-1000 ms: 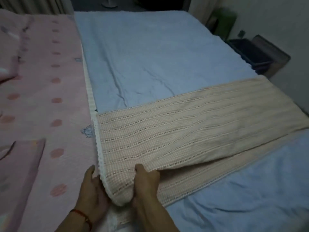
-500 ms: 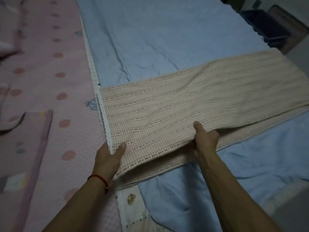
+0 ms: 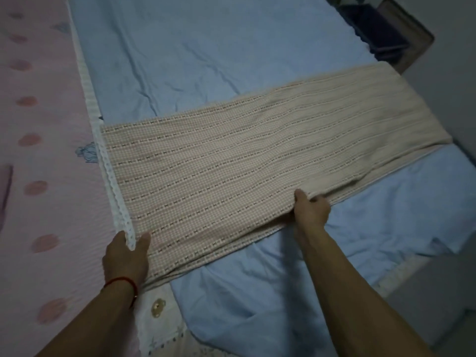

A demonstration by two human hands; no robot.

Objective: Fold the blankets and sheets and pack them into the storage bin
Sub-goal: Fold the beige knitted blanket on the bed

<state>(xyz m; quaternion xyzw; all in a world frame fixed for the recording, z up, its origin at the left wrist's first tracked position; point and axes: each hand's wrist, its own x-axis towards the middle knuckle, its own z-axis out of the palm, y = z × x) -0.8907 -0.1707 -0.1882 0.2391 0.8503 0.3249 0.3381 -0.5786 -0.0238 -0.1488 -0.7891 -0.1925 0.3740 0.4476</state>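
A beige checked blanket [image 3: 244,155] with a white lace edge lies folded into a long strip across the blue sheet [image 3: 206,47] on the bed. My left hand [image 3: 126,256] pinches its near left corner at the lace trim, thumb on top. My right hand [image 3: 310,210] grips the near folded edge about halfway along, thumb on top and fingers under the layers. A dark blue storage bin [image 3: 378,34] stands on the floor past the bed's far right side.
A pink quilt [image 3: 43,150] with red dots covers the left of the bed. A white patterned cloth with a bear print [image 3: 157,307] shows at the near edge. Grey floor lies to the right.
My right hand slid to the right along the blanket's near edge, away from my left hand, which stayed at the left corner. The folded layer now lies flatter.
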